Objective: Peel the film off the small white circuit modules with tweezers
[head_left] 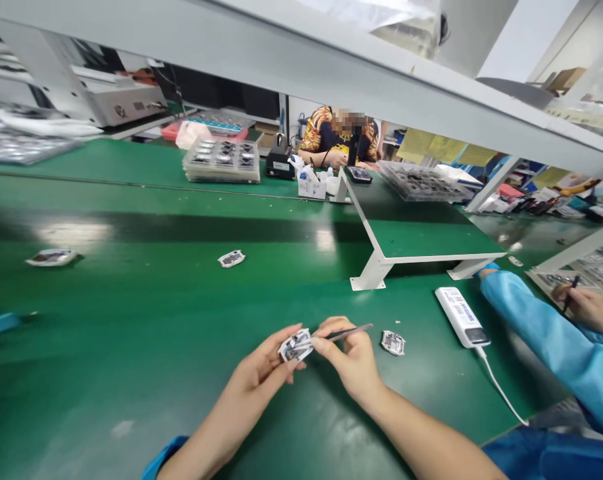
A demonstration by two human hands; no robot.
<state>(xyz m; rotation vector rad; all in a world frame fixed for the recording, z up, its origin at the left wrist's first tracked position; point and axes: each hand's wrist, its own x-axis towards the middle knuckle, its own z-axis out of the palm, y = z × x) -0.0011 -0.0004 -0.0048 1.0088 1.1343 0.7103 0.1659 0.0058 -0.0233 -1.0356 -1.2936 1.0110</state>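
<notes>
Between the fingers and thumb of my left hand (265,367) is a small white device housing (292,347), its open inner side with electronic parts facing up. My right hand (350,357) pinches a pair of metal tweezers (348,332). The tweezers' tips reach into the housing; whether they grip a part there is too small to tell. To the right of my right hand a similar housing (394,343) lies on the green table. Another white housing (231,259) rests farther back, left of centre.
A green-topped stand (431,230) with white legs is ahead on the right. Near it lies a white corded device (462,317). A co-worker's blue sleeve (546,333) reaches in at right. Stacked trays (222,161) stand at the back; a larger housing (52,257) lies far left.
</notes>
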